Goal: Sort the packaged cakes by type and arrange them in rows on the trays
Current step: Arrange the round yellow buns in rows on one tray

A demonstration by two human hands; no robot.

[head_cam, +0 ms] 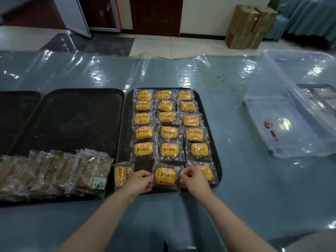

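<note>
The left hand [141, 180] and right hand [193, 177] each pinch a side edge of one yellow packaged cake [165, 176] — fingers curled on its clear wrapper — at the near edge of the right black tray [217, 160]. Rows of the same cakes fill that tray; brown packaged cakes [60, 171] overlap on the middle tray [72, 110].

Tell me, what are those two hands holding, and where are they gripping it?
One yellow packaged cake, front row of the right tray. The left hand pinches its left wrapper edge, the right hand its right edge.
</note>
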